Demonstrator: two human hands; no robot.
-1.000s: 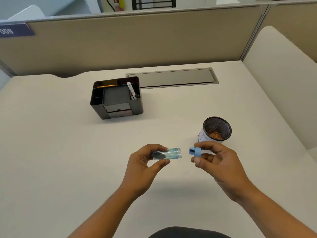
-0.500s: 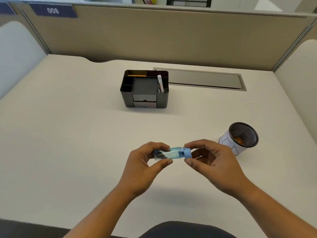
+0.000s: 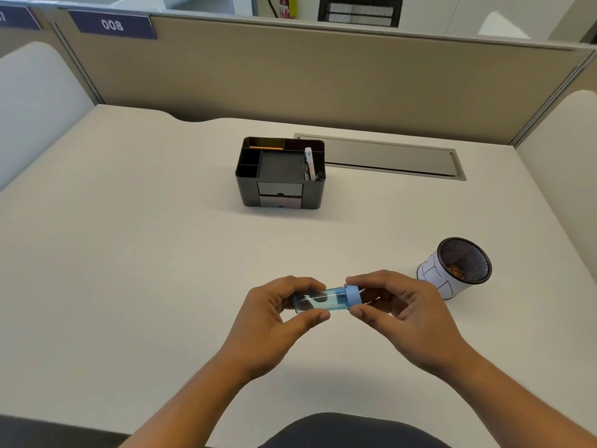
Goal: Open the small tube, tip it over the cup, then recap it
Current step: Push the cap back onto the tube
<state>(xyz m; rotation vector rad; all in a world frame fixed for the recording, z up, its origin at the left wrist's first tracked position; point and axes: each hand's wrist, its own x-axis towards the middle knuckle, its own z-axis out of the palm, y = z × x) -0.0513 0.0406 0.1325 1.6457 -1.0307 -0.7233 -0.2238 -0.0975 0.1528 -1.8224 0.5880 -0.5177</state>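
Two hands meet above the pale surface (image 3: pixel 129 270), the largest element. Black desk organiser (image 3: pixel 280 174), far centre, well apart from them. Mesh cup (image 3: pixel 458 266), tilted, near my right hand (image 3: pixel 403 315). My left hand (image 3: pixel 274 321) pinches the small tube (image 3: pixel 319 302), held level above the surface, between thumb and fingers. My right hand's fingertips pinch the blue cap (image 3: pixel 352 296), seated on the tube's right end.

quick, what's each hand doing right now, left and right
Left hand: closed on the small tube, held sideways above the desk.
Right hand: fingertips closed on the blue cap at the tube's end.
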